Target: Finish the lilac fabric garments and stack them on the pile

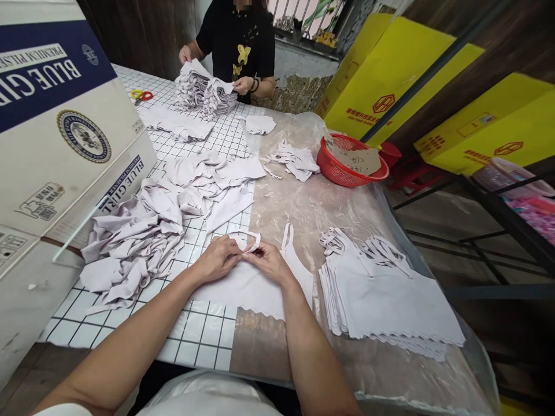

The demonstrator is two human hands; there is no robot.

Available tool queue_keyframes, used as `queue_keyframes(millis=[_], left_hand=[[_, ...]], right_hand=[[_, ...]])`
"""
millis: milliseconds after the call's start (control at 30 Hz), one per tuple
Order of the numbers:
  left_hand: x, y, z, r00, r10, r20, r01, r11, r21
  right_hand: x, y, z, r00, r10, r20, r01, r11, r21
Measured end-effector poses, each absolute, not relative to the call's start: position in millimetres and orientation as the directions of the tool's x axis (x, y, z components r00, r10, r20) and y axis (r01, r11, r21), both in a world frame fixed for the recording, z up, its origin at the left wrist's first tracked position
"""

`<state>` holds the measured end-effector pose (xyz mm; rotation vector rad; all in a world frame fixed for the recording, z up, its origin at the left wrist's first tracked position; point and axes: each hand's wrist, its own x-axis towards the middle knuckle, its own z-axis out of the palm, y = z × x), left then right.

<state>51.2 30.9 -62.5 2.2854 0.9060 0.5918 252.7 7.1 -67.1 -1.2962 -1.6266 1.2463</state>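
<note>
A pale lilac-grey camisole (255, 292) with a scalloped hem lies flat before me on the table. My left hand (220, 256) and my right hand (267, 261) meet at its upper edge, fingers pinched on a thin shoulder strap (251, 236). The other strap (287, 234) stands up in a loop beside my right hand. To the right lies a neat stack of matching camisoles (385, 297), straps toward the far side. On the left spreads a loose, crumpled heap of the same fabric pieces (143, 237).
A large carton (65, 133) stands at the left. Across the table, a person (236, 52) handles a fabric pile (202, 92), near scissors (142, 96). A red basket (351, 179) holds a piece of cardboard. Yellow boxes (390, 69) and a dark metal rack (489, 214) stand right.
</note>
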Motion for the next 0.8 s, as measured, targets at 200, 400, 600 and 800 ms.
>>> queue_keyframes(millis=[200, 400, 600, 800], left_hand=[[51.3, 30.5, -61.2, 0.665, 0.726, 0.174, 0.453, -0.578, 0.679], [51.4, 30.2, -62.0, 0.663, 0.726, 0.181, 0.453, -0.582, 0.675], [51.1, 30.2, -61.6, 0.673, 0.720, 0.169, 0.457, -0.584, 0.671], [51.1, 30.3, -60.7, 0.678, 0.716, 0.165, 0.451, -0.583, 0.675]], right_hand=[[251.4, 6.5, -65.6, -0.236, 0.971, -0.043, 0.286, 0.027, -0.958], [250.8, 6.8, -65.6, -0.228, 0.971, -0.066, 0.269, -0.002, -0.963], [252.0, 6.2, -66.2, -0.224, 0.973, -0.059, 0.294, 0.010, -0.956], [252.8, 6.1, -67.4, -0.224, 0.973, -0.054, 0.314, 0.019, -0.949]])
